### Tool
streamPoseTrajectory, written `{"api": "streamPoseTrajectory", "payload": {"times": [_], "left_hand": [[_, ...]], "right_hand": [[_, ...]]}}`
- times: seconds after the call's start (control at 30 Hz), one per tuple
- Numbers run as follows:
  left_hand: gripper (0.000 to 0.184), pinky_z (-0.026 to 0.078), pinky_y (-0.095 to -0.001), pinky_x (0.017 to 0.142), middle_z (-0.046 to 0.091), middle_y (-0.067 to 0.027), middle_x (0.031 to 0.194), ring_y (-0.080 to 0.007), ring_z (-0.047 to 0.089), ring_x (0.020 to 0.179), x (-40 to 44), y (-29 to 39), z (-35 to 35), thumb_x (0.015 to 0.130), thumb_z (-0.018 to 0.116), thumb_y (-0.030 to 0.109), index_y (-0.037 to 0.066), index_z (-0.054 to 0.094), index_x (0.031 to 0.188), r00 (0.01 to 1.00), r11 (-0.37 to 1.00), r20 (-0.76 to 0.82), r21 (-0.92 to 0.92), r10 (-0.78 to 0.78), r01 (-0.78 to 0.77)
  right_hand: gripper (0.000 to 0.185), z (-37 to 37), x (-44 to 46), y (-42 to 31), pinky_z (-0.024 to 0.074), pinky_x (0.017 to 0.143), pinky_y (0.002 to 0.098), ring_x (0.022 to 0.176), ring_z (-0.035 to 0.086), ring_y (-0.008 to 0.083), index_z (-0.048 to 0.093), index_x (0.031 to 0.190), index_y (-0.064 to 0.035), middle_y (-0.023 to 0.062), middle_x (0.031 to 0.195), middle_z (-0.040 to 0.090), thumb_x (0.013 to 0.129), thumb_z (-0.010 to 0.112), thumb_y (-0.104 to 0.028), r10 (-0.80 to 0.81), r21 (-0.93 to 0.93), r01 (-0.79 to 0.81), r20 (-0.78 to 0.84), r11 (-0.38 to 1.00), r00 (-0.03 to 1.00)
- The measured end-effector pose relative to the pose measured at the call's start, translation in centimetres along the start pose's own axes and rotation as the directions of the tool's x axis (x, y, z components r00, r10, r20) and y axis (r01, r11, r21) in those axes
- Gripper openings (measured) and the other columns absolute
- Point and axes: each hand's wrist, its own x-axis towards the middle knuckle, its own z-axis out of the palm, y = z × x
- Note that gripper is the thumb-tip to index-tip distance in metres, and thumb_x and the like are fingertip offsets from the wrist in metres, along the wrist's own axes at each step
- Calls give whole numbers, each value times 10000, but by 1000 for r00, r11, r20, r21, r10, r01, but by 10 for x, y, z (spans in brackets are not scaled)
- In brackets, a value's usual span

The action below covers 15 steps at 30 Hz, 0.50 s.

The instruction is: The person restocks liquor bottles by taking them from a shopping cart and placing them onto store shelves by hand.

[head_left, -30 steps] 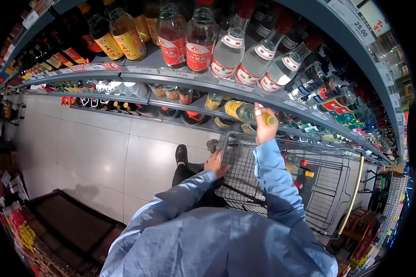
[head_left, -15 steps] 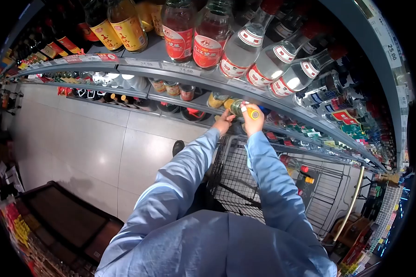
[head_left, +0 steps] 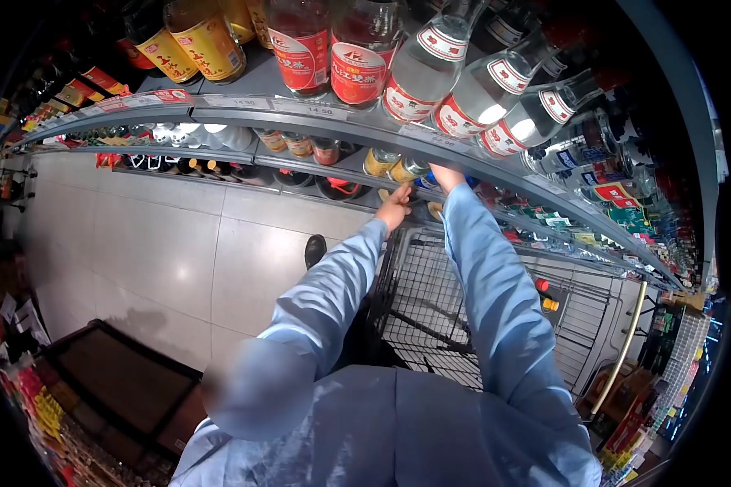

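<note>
Head view: the yellow-labelled bottle (head_left: 407, 170) is located below the upper shelf (head_left: 357, 135), whose front edge hides its upper part. Under this edge, the right hand (head_left: 447, 176) is beside the bottle, partly covered; whether it grips cannot be told. The left hand (head_left: 393, 209), outside the shelf, has its fingers loosely extended near the bottle's base. A similar container (head_left: 378, 162) neighbours the bottle beneath the shelf; red-labelled bottles (head_left: 358, 71) stand on the shelf; a shopping cart (head_left: 421, 296) is in front of and below it.

Bottles (head_left: 379, 162) on shelf (head_left: 351, 169); cart (head_left: 421, 284) alongside
</note>
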Motion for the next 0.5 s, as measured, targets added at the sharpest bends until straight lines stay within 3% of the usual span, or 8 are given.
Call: {"api": "streamPoseTrajectory", "payload": {"times": [0.1, 0.17, 0.27, 0.43, 0.47, 0.5], "left_hand": [[729, 294, -247, 954, 329, -39, 1360, -153, 336, 1210, -8, -10, 0, 691, 411, -144, 118, 252, 1353, 995, 995, -14, 2, -97, 97], [685, 306, -236, 931, 375, -21, 1326, -133, 370, 1175, -12, -16, -2, 705, 417, -128, 108, 292, 1335, 995, 995, -10, -11, -97, 97], [593, 321, -218, 898, 441, 5, 1266, -106, 410, 1122, -19, -12, 0, 744, 422, -88, 90, 348, 1304, 992, 993, -22, -6, -120, 120], [457, 339, -209, 864, 496, 6, 1198, -90, 442, 1060, -48, 6, 6, 811, 431, -7, 67, 400, 1261, 992, 992, 9, -28, -126, 126], [441, 341, -212, 862, 500, 0, 1193, -92, 444, 1056, -56, 5, 4, 819, 433, 5, 65, 406, 1255, 992, 992, 22, -25, -123, 123], [425, 343, -214, 861, 504, -6, 1188, -95, 447, 1052, -66, 4, 3, 827, 435, 17, 63, 412, 1248, 992, 992, 39, -21, -121, 122]], "right_hand": [[377, -1, 10, 10, 371, 880, 301, 1042, 498, 226, 517, 1089, 9, 133, 1122, 537, 776, 608, -180, 226, -107, -221, 37, 969, 973], [376, 4, 11, 17, 369, 884, 301, 1046, 495, 225, 509, 1094, 12, 130, 1123, 535, 778, 607, -166, 230, 115, -231, 21, 966, 973], [376, 13, 9, 26, 364, 891, 301, 1053, 489, 222, 498, 1102, 16, 126, 1124, 532, 780, 605, -144, 210, 507, -193, 25, 840, 977], [324, -18, -33, -13, 364, 902, 288, 1055, 485, 194, 478, 1088, 30, 106, 1104, 535, 791, 580, -50, 176, 609, -190, 83, 770, 981], [289, -22, -54, -24, 376, 893, 277, 1036, 500, 187, 474, 1075, 24, 103, 1100, 538, 801, 556, -19, 156, 770, -99, -1, 630, 988], [283, -25, -76, -20, 404, 855, 255, 995, 526, 166, 475, 1074, 6, 93, 1073, 554, 801, 548, -7, 245, 770, -111, -61, 629, 968]]}}
